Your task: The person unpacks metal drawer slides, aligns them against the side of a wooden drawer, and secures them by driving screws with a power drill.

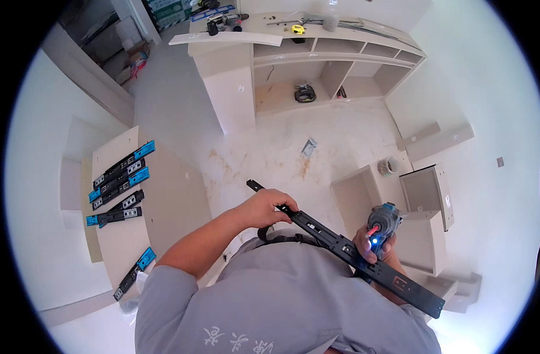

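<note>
A long black drawer slide [321,231] lies slantwise in front of my body, its wide end low on the right. My left hand [265,207] is closed around its upper left part, thumb and fingers pinching the rail. In my right hand [364,245] is a blue-grey cordless drill [385,218], its lamp lit and a red bit at the front. That hand is right against the slide; whether its fingers also grip the rail I cannot tell.
On a cabinet panel [119,241] at left lie several drawer slides [121,169] with blue ends. Open drawer boxes [357,192] and a small tub [388,166] stand at right. A low cabinet [335,75] ahead bears tools and a yellow tape measure [298,28]. A packet [309,147] lies on the floor.
</note>
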A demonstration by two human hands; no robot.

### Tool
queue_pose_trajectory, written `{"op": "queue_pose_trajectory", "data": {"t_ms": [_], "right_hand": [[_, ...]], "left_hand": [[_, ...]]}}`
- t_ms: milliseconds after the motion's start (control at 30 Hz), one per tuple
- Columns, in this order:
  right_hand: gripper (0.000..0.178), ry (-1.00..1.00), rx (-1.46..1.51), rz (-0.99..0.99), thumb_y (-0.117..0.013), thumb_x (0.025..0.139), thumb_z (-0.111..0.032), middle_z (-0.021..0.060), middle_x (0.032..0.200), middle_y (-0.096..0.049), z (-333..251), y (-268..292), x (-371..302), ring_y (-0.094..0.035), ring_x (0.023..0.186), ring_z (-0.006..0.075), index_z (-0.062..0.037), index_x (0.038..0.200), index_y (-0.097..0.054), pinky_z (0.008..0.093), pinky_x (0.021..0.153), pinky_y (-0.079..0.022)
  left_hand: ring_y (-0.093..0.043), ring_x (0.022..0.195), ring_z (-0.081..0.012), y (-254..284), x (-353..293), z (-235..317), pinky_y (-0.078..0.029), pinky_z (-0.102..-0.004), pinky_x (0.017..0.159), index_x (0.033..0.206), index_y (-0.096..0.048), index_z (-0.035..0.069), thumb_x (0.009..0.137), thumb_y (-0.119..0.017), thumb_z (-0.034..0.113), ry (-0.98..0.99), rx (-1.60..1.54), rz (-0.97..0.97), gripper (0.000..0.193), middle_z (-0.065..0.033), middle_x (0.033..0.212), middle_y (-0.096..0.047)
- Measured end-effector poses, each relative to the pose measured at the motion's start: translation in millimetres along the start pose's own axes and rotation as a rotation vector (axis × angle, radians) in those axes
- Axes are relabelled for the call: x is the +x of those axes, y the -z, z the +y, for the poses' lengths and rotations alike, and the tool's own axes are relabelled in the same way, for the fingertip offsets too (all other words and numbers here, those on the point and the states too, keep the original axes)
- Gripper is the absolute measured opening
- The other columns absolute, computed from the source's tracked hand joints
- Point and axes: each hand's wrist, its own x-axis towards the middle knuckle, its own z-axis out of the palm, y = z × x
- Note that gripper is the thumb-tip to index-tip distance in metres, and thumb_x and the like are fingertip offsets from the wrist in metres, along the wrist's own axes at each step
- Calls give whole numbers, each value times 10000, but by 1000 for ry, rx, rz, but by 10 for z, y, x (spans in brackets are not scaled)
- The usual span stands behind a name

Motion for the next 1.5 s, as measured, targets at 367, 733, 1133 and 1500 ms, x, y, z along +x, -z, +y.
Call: {"op": "queue_pose_trajectory", "data": {"t_ms": [367,733,1133,1500], "right_hand": [[581,-3,151,-43,-838,737,-324,155,721,-671,-11,208,100,-643,576,262,94,1092,-646,353,509,-508],[591,-43,146,69,-797,791,-374,124,775,-675,-39,304,372,-638,603,262,51,1158,-614,392,526,-520],[599,-531,8,294,-721,854,-255,170,1114,-738,727,251,1979,-744,977,328,76,1338,-596,461,919,-622],[656,-494,124,296,-720,895,-289,191,1294,-729,855,395,2080,-750,835,341,-15,1464,-543,524,771,-610]], "left_hand": [[-713,995,-286,120,-230,48,-548,-396,896,973,-675,51,813,-854,35,58,-36,-14,240,-81,1050,-757],[-527,749,-89,616,-1499,-8,-469,-291,685,1218,-713,105,936,-822,168,607,19,798,308,25,801,-547],[-720,948,-319,-255,-985,694,-599,-398,815,1360,-680,124,720,-788,14,97,342,678,659,-115,1132,-709],[-561,681,-101,596,-2841,511,-451,-284,602,993,-714,58,1001,-777,348,608,-290,1979,297,-3,829,-677]]}}
